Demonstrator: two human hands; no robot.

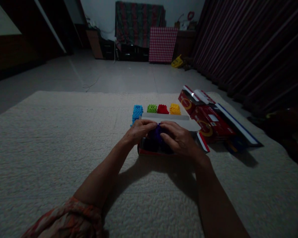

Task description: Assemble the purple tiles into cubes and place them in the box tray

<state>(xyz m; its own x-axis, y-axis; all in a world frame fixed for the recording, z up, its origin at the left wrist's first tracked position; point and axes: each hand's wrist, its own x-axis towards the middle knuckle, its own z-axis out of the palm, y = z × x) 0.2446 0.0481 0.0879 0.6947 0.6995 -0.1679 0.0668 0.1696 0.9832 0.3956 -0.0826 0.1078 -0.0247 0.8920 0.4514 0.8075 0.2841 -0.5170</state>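
Both hands meet over an open cardboard box (169, 117) with a white inside and a red outer edge. Between them is a dark purple plastic piece (158, 133), partly covered by fingers, so its full shape is hidden. My left hand (140, 129) grips it from the left, fingers closed. From the right, my right hand (177, 136) curls its thumb and fingers around it. Just beyond the box stand bumpy-edged stacks of plastic pieces: blue (137, 112), green (152, 108), red (163, 109) and yellow (175, 109). The inside of the box is too dark to make out.
Opened red boxes (208, 120) with raised flaps lie to the right on the quilted cream mat (64, 142). A long blue-edged flap (238, 125) juts from them. Farther off are a tiled floor (129, 74), a checkered cloth (162, 44) and dark curtains (238, 39).
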